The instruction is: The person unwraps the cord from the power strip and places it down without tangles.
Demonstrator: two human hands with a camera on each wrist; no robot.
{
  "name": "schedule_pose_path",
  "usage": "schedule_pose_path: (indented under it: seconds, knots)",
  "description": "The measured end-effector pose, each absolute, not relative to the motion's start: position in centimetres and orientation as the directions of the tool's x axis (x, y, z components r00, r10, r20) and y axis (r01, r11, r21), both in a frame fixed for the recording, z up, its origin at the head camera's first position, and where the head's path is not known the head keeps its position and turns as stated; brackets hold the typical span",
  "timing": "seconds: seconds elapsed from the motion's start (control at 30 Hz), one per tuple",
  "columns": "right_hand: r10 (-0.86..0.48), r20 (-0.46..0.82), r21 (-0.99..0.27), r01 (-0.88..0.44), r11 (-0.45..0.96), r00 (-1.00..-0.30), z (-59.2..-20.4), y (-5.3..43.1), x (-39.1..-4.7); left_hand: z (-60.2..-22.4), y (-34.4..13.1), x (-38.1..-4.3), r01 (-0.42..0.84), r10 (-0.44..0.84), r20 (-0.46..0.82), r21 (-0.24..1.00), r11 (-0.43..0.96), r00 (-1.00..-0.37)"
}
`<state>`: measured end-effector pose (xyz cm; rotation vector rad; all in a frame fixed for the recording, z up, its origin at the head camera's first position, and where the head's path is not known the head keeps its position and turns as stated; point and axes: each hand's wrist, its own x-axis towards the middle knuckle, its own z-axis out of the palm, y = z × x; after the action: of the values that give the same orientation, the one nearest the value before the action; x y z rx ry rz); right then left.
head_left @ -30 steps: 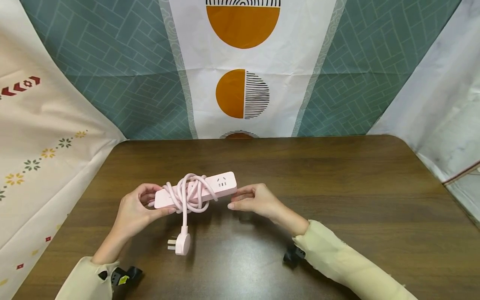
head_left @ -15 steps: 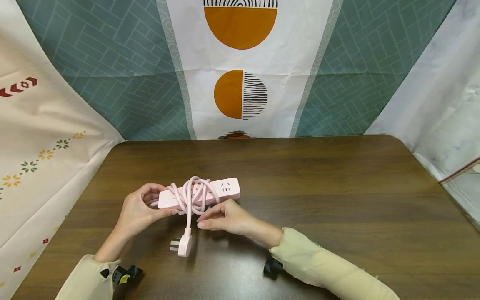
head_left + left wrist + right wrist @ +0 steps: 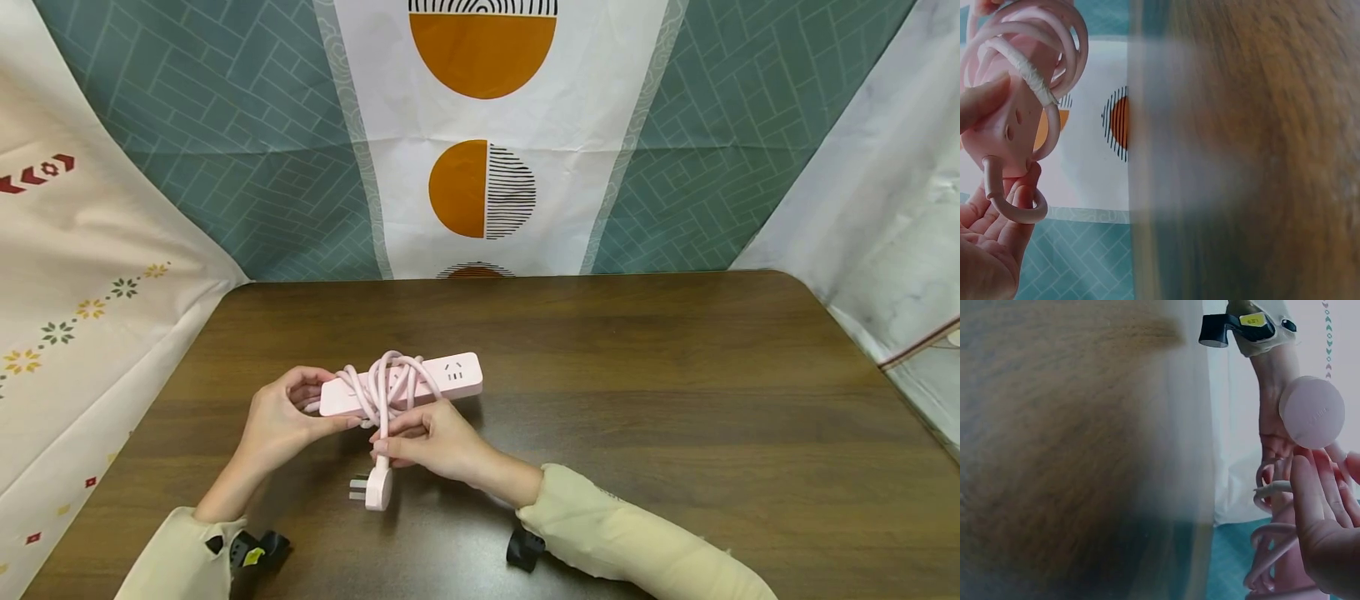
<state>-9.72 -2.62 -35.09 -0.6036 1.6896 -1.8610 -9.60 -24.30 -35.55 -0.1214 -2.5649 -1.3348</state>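
Note:
A pink power strip (image 3: 455, 375) is held up over the table, its pink cord (image 3: 384, 387) wound round its middle. My left hand (image 3: 273, 421) grips the strip's left end, thumb in front and fingers behind; the left wrist view shows the cord leaving that end in a loop (image 3: 1022, 215). My right hand (image 3: 438, 442) pinches the hanging length of cord just above the plug (image 3: 378, 489). The plug dangles with its metal prongs to the left. In the right wrist view the round back of the plug (image 3: 1313, 412) shows beside the right fingers.
The brown wooden table (image 3: 637, 400) reaches out to the right and back. A patterned green and white cloth (image 3: 300, 167) hangs behind it, with a cream cloth (image 3: 90, 250) along the left side. Black camera mounts (image 3: 525, 548) sit at both wrists.
My right hand has moved left from the strip's right end and taken hold of the cord above the plug. The left hand keeps its grip; the strip has shifted slightly right.

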Motion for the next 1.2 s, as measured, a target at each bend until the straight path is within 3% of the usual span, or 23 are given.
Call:
schedule_pose_path:
  seconds: [0.47,1.2]
  knots:
    - [-0.697,-0.023,-1.0,0.027,0.006,-0.717,-32.9,-1.0,-11.2,-35.8,-24.8,-9.4,0.199,-0.048,0.275,0.794,0.574,-0.96]
    - [-0.595,-0.14,-0.99,0.114,0.082,-0.792,-32.4,4.2,-14.0,-36.3,-25.2,-8.9,0.206,0.012,0.242,0.799,0.564,-0.97]
